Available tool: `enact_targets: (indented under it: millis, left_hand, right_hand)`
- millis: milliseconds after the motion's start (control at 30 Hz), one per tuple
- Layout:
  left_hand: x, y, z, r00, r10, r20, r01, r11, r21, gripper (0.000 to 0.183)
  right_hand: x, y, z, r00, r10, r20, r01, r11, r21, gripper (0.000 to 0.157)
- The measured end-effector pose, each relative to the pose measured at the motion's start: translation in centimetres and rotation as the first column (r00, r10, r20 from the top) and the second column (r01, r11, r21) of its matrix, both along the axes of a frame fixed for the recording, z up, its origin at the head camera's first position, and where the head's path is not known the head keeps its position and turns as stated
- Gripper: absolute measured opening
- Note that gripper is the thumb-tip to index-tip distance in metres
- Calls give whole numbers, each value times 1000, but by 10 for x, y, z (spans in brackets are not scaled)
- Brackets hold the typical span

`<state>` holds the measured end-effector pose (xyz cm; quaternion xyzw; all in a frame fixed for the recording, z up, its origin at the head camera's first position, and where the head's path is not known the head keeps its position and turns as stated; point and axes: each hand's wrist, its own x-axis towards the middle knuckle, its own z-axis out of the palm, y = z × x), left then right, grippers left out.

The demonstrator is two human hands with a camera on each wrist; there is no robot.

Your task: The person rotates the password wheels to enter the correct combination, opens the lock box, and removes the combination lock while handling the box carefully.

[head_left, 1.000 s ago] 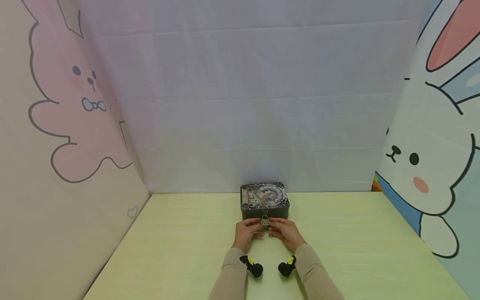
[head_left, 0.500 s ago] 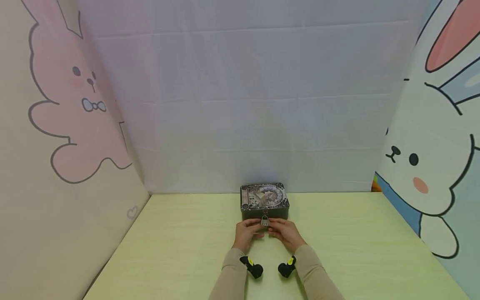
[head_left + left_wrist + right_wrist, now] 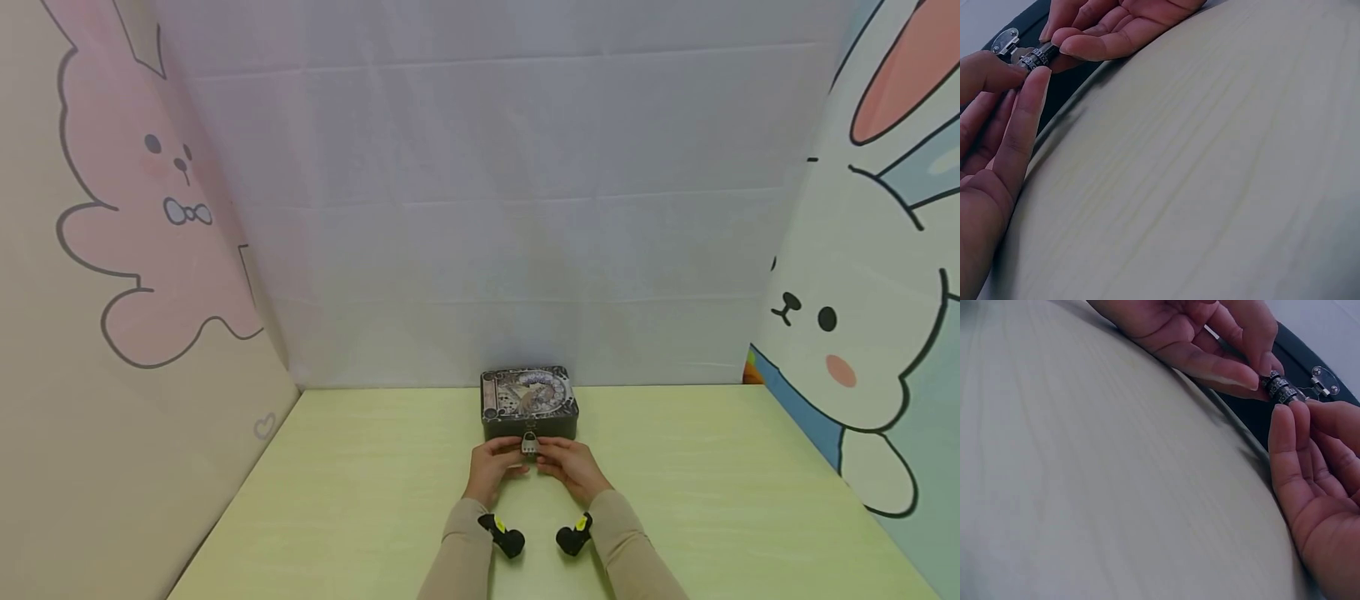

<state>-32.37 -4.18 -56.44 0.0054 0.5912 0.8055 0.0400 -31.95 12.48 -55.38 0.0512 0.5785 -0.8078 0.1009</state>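
A dark rectangular tin box (image 3: 529, 393) with an ornate printed lid stands against the back wall. A small combination padlock (image 3: 529, 444) hangs from the metal hasp (image 3: 1007, 44) on the box's front. My left hand (image 3: 491, 469) pinches the lock from the left with thumb and fingertips. From the right, my right hand (image 3: 576, 468) pinches its other end. In the right wrist view the numbered dials (image 3: 1279, 387) show between the two hands' fingertips. The digits are too small to read. The box's lower front is partly hidden by the hands.
The pale yellow-green table (image 3: 360, 500) runs back to a white cloth wall (image 3: 517, 208). Side panels with a pink rabbit (image 3: 150, 233) and a white rabbit (image 3: 862, 333) border the table. Black wrist cameras (image 3: 510, 540) are strapped at both sleeves.
The padlock tips very slightly between the fingertips, so its face shows brighter now. Both hands and the box stay in nearly the same place.
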Motion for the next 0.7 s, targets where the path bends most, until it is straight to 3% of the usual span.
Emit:
enact_targets:
  millis: [233, 467, 700]
  left_hand:
    - [1, 0, 1, 1000, 0, -5, 0, 1000, -9, 33]
    - [17, -1, 26, 999, -13, -34, 13, 1000, 2, 30]
    - [9, -1, 15, 1000, -18, -5, 17, 1000, -14, 31]
  right_hand:
    - [-1, 0, 0, 1000, 0, -1, 0, 1000, -3, 38]
    - [-2, 1, -2, 1000, 7, -6, -7, 1000, -16, 38]
    - [-1, 1, -2, 1000, 7, -4, -7, 1000, -20, 38]
